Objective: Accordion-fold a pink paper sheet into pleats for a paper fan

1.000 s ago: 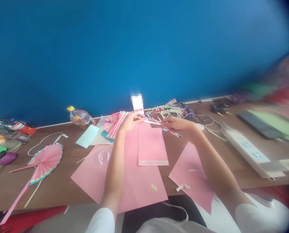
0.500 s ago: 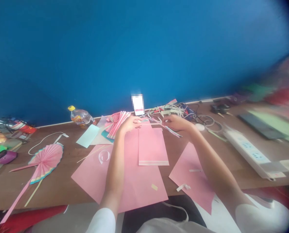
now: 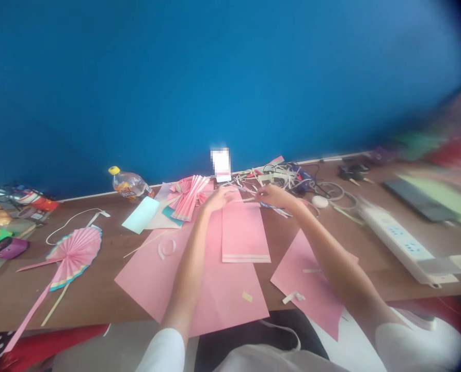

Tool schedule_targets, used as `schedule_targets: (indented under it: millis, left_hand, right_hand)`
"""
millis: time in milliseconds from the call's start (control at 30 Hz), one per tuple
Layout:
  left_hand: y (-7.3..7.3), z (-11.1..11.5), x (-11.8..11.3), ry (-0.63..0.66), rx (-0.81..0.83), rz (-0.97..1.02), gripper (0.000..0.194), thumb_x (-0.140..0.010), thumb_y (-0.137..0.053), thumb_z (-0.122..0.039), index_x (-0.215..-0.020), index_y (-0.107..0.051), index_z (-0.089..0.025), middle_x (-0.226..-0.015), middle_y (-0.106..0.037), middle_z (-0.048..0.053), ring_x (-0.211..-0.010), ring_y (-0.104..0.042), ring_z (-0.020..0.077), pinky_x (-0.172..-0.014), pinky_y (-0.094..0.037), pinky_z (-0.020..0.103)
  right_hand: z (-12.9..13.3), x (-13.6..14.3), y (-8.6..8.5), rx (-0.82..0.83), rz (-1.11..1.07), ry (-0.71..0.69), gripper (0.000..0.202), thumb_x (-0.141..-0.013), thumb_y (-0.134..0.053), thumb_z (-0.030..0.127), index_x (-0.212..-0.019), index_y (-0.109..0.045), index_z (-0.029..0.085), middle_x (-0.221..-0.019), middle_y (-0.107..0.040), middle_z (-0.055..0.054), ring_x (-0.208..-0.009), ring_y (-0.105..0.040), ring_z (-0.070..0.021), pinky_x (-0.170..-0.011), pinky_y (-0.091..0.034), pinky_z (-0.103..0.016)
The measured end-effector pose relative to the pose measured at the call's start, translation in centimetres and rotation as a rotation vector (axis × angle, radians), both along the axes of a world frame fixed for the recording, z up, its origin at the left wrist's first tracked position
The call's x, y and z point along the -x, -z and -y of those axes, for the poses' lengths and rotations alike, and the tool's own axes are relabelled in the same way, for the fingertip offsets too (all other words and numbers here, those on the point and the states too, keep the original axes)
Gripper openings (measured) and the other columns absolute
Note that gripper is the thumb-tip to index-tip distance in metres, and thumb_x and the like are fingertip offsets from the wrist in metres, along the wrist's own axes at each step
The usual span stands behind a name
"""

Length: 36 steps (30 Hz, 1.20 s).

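My left hand (image 3: 220, 198) rests over the top left corner of a folded pink paper (image 3: 245, 232), its fingers stretched toward the right. My right hand (image 3: 272, 194) is bent down with thumb and fingers pinched together. A thin pale paper strip (image 3: 249, 199) runs from its fingertips toward the left hand, above the folded paper's top edge. Two pale lines cross the folded paper near its lower edge. Beneath it lies a larger pink sheet (image 3: 222, 305). A pleated pink-and-white paper piece (image 3: 189, 199) sits left of the left hand.
Paper scraps and cables (image 3: 288, 178) are heaped behind the right hand. A white power strip (image 3: 398, 240) lies at right. Another pink sheet (image 3: 311, 279) is near the front edge. At left are a pink paper fan (image 3: 75, 253) and a plastic bottle (image 3: 131, 186). A phone-like bright object (image 3: 221, 164) stands against the wall.
My left hand has shifted right, closer to the folded paper's top edge. My right hand has moved slightly left, narrowing the gap between the hands.
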<state>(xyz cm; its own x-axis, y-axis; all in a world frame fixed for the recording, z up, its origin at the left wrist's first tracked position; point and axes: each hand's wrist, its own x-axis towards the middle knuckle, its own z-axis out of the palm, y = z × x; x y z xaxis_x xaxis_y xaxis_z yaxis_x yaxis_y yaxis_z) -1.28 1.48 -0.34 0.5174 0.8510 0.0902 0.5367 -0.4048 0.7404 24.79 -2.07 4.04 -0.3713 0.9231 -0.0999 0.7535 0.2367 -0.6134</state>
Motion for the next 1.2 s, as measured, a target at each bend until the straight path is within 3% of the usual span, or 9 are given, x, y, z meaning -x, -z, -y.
schedule_targets:
  millis: [100, 200, 267, 400, 600, 800, 967, 1200]
  left_hand:
    - [0.2, 0.4, -2.4, 0.106, -0.121, 0.045, 0.037, -0.095, -0.046, -0.042, -0.117, -0.066, -0.020, -0.127, -0.063, 0.011, -0.122, -0.052, 0.0225, -0.110, -0.035, 0.038]
    - [-0.1, 0.9, -3.2, 0.141, -0.063, 0.038, 0.043, -0.097, -0.038, -0.047, -0.098, -0.070, -0.019, -0.110, -0.068, 0.009, -0.109, -0.058, 0.0212, -0.102, -0.040, 0.036]
    - [-0.4, 1.0, -2.7, 0.119, 0.006, 0.093, 0.046, -0.095, -0.040, -0.052, -0.088, -0.068, -0.016, -0.095, -0.068, 0.008, -0.094, -0.061, 0.0191, -0.092, -0.045, 0.032]
    - [-1.1, 0.7, -0.5, 0.035, 0.105, 0.185, 0.045, -0.089, -0.051, -0.056, -0.089, -0.066, -0.014, -0.075, -0.064, 0.004, -0.071, -0.059, 0.0141, -0.072, -0.046, 0.027]
    - [-1.4, 0.5, 2.1, 0.019, 0.270, 0.098, 0.039, -0.083, -0.063, -0.049, -0.085, -0.068, -0.010, -0.078, -0.071, 0.009, -0.066, -0.063, 0.0136, -0.067, -0.048, 0.026]
    - [-1.1, 0.5, 2.5, -0.053, 0.331, -0.028, 0.031, -0.080, -0.066, -0.042, -0.080, -0.070, -0.011, -0.078, -0.074, 0.010, -0.059, -0.066, 0.0140, -0.066, -0.050, 0.027]
    - [-0.5, 0.4, 2.0, -0.131, 0.336, -0.088, 0.030, -0.077, -0.069, -0.041, -0.069, -0.068, -0.012, -0.066, -0.071, 0.008, -0.059, -0.067, 0.0152, -0.063, -0.050, 0.025]
    - [-0.5, 0.5, 2.0, -0.165, 0.319, -0.199, 0.028, -0.075, -0.071, -0.037, -0.060, -0.065, -0.013, -0.059, -0.067, 0.005, -0.057, -0.062, 0.0130, -0.058, -0.044, 0.023]
  right_hand:
    - [0.5, 0.1, -0.8, -0.073, -0.043, -0.062, 0.029, -0.084, -0.051, 0.039, -0.084, -0.071, 0.018, -0.068, -0.061, -0.001, -0.061, -0.048, -0.0127, -0.061, -0.033, -0.024]
    - [1.0, 0.2, -1.6, -0.137, -0.097, -0.083, 0.031, -0.086, -0.049, 0.040, -0.084, -0.070, 0.018, -0.065, -0.059, 0.000, -0.058, -0.045, -0.0117, -0.060, -0.031, -0.024]
    - [1.3, 0.2, -2.1, -0.157, -0.123, -0.066, 0.031, -0.086, -0.050, 0.040, -0.084, -0.071, 0.017, -0.065, -0.059, 0.000, -0.058, -0.045, -0.0119, -0.060, -0.031, -0.024]
    - [1.4, 0.1, -2.3, -0.150, -0.149, 0.008, 0.030, -0.083, -0.054, 0.040, -0.083, -0.072, 0.016, -0.069, -0.063, -0.003, -0.062, -0.048, -0.0137, -0.061, -0.033, -0.025]
    - [1.0, 0.0, -1.6, 0.033, -0.033, 0.128, 0.025, -0.080, -0.056, 0.036, -0.075, -0.072, 0.017, -0.065, -0.060, -0.002, -0.057, -0.046, -0.0123, -0.056, -0.032, -0.026]
    - [0.2, -0.1, 0.2, 0.075, 0.128, 0.138, 0.020, -0.075, -0.057, 0.030, -0.068, -0.070, 0.015, -0.059, -0.057, -0.003, -0.058, -0.050, -0.0134, -0.055, -0.033, -0.025]
    - [-0.3, -0.1, 1.0, 0.072, 0.291, 0.159, 0.021, -0.073, -0.058, 0.032, -0.068, -0.072, 0.017, -0.068, -0.065, -0.009, -0.066, -0.058, -0.0190, -0.055, -0.034, -0.027]
    - [-0.3, 0.6, 1.4, 0.060, 0.361, 0.180, 0.026, -0.076, -0.059, 0.036, -0.083, -0.077, 0.018, -0.089, -0.073, -0.013, -0.083, -0.065, -0.0231, -0.063, -0.040, -0.026]
